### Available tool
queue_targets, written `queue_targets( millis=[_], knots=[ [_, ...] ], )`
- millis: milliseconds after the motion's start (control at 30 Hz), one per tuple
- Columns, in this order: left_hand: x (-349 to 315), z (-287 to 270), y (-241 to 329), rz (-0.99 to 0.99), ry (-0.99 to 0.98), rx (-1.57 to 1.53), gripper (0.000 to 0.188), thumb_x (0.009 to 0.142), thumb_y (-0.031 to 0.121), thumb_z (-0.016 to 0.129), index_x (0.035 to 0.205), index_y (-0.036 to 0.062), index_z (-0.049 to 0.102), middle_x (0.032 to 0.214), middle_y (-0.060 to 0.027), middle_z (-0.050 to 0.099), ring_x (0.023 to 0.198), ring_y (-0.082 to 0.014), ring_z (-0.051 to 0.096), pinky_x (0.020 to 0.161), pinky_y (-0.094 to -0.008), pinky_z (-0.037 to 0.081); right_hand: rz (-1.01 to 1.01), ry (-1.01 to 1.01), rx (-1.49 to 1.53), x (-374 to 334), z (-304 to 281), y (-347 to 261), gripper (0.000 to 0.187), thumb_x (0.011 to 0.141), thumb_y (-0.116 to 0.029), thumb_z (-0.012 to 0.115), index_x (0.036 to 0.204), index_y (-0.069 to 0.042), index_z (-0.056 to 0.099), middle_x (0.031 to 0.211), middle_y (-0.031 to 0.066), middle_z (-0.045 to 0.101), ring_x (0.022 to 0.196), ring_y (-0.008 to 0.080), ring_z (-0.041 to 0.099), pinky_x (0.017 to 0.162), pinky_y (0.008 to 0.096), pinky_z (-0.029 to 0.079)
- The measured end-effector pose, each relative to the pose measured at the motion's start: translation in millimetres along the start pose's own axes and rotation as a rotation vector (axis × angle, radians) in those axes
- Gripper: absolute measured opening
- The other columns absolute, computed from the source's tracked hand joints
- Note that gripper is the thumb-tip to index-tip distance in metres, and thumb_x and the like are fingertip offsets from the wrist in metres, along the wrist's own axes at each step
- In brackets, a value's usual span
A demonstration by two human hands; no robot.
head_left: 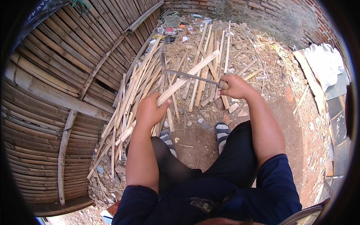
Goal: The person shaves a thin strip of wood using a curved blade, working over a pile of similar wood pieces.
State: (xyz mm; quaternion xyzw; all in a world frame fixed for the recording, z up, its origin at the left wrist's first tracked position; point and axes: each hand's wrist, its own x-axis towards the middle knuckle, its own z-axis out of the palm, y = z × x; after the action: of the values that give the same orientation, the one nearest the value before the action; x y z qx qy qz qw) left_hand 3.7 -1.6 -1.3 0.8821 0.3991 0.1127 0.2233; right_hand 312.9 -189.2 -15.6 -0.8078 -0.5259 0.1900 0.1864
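My left hand (149, 110) is closed round a pale wooden slat (205, 62), which slants up and away to the right. In my right hand (237, 86) is the wooden handle of a long, narrow machete (205, 79). Its dark blade points left and crosses the slat about midway. Whether the edge bites into the wood or only rests on it, I cannot tell. Beneath and beyond both hands lie several more pale slats (202, 88), and a thick bundle of long strips (129, 99) leans at the left.
A bamboo wall (56, 56) closes off the left side, and a brick wall (258, 9) stands at the back. Litter (170, 30) lies at the far end. To the right are a white sack (324, 62) and a board (313, 84). My sandalled feet (222, 135) rest on dirt and rubble.
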Motion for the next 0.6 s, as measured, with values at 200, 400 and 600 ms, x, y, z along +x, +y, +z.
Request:
queue_targets(
  millis=[200,400,600],
  knots=[
    [2.4,7.0,-9.1,0.045,0.02,0.02,0.052,0.091,0.046,0.08,0.121,0.0043,0.075,0.093,-0.0222,0.077,0.091,-0.0408,0.075,0.081,-0.0503,0.057,-0.005,-0.01,0.005,1.8,1.4,1.6,0.044,0.083,-0.03,0.089,0.114,-0.001,0.076,0.102,0.0246,0.076,0.101,0.0423,0.073,0.092,0.0491,0.055],
    [2.3,6.0,-7.1,0.029,-0.014,0.024,0.055,0.092,0.047,0.079,0.125,0.0033,0.074,0.099,-0.0233,0.077,0.095,-0.0414,0.075,0.084,-0.05,0.058,-0.004,-0.025,-0.003,3.8,2.9,3.0,0.046,0.082,-0.031,0.089,0.114,0.0,0.075,0.103,0.0253,0.076,0.102,0.0429,0.072,0.092,0.0493,0.055],
    [2.7,4.5,-6.1,0.037,-0.042,0.031,0.054,0.091,0.047,0.08,0.123,0.0038,0.074,0.1,-0.0238,0.077,0.097,-0.0422,0.075,0.085,-0.0506,0.058,-0.035,-0.006,-0.009,5.2,7.2,7.1,0.05,0.082,-0.032,0.089,0.118,-0.001,0.075,0.104,0.0258,0.075,0.103,0.0435,0.072,0.092,0.05,0.055]
  ],
)
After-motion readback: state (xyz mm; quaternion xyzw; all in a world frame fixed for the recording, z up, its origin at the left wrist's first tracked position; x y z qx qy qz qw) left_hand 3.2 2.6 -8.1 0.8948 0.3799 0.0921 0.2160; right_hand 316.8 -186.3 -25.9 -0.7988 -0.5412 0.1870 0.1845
